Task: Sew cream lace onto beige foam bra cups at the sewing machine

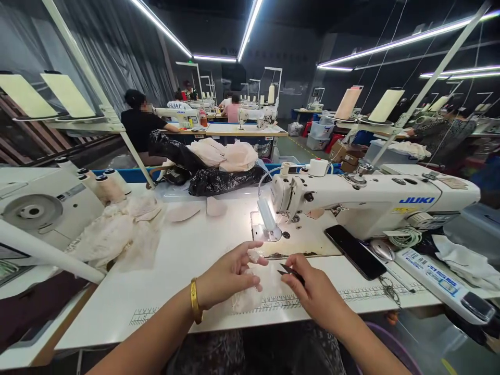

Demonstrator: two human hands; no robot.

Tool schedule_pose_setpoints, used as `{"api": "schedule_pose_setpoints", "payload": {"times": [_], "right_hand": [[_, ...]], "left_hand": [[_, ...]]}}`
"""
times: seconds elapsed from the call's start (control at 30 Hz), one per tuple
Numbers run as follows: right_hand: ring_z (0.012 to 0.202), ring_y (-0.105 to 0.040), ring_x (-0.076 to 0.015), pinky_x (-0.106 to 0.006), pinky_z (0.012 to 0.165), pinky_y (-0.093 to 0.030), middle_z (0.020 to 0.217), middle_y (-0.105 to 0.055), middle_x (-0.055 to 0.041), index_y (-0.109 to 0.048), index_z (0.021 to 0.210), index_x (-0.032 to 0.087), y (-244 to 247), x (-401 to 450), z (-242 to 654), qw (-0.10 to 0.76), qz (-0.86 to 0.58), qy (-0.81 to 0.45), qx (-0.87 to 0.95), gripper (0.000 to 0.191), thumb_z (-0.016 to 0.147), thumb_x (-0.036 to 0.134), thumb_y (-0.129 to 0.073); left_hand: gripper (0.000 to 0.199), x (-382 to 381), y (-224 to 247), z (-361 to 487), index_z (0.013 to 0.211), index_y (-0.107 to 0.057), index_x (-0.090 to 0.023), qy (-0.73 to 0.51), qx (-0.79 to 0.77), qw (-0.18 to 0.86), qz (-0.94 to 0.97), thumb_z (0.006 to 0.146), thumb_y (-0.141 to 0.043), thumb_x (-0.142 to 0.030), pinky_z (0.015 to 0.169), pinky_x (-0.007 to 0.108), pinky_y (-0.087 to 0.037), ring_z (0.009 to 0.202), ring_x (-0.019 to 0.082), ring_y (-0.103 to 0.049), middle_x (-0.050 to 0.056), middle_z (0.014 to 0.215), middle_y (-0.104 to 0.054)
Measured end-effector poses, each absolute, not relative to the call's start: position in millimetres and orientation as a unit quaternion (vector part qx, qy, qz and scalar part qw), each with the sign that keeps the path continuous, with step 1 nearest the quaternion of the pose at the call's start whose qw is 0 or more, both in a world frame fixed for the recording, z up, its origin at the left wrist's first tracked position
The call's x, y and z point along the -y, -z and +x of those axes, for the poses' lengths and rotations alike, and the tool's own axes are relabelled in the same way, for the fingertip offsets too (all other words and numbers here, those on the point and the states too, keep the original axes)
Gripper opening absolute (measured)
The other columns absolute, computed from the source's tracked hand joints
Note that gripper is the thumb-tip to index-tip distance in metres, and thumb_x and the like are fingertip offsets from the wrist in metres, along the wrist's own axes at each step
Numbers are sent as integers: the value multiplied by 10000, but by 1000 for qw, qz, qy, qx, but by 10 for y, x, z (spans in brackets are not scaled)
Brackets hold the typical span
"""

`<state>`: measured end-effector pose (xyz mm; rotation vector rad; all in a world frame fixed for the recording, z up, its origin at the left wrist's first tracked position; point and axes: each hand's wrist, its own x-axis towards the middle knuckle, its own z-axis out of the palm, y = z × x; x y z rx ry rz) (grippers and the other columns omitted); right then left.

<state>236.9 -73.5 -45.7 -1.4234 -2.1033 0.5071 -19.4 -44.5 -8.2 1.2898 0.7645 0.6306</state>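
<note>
My left hand, with a gold bangle at the wrist, is partly curled around a small piece of sheer off-white fabric. The cloth shows between its fingers and hangs below them, over the table front. Just to the right, my right hand grips small black thread snips, their pointed blades apart and aimed at the left hand. Both hands are in front of the white sewing machine, whose lit needle area lies behind them. The snips do not touch the fabric.
A phone and a white box lie to the right. Sheer fabric is heaped at left. Flat beige pieces and black plastic bags are at the back. A person in black sits beyond.
</note>
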Motion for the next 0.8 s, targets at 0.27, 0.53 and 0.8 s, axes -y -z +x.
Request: {"api": "schedule_pose_setpoints", "payload": {"times": [0.27, 0.53, 0.8], "right_hand": [[664, -635, -197, -320, 648, -371, 733, -676, -9, -615, 1059, 192, 437, 645, 1896, 314, -375, 137, 861, 120, 1035, 174, -498], [530, -553, -182, -316, 521, -302, 629, -600, -4, -585, 834, 200, 504, 622, 2588, 235, -499, 163, 818, 324, 1084, 312, -411], [1103, -584, -309, -454, 937, -493, 1208, -658, -167, -600, 1285, 158, 574, 608, 2430, 279, -407, 78, 866, 320, 998, 299, -609]], "left_hand": [[861, 487, 76, -96, 1513, -347, -282, -280, -321, 710, 561, 779, -795, -239, 873, 395, -565, 994, 184, -621, 91, 1227, -605], [587, 422, -638, -1112, 1480, -462, -300, -252, -569, 253, 741, 922, -564, -450, 716, 385, -574, 910, 255, -678, 62, 1214, -696], [492, 567, -227, -1083, 1369, -557, -301, -236, -496, 83, 832, 904, -652, -434, 1115, 500, -474, 1310, 297, -566, 52, 1413, -612]]}}
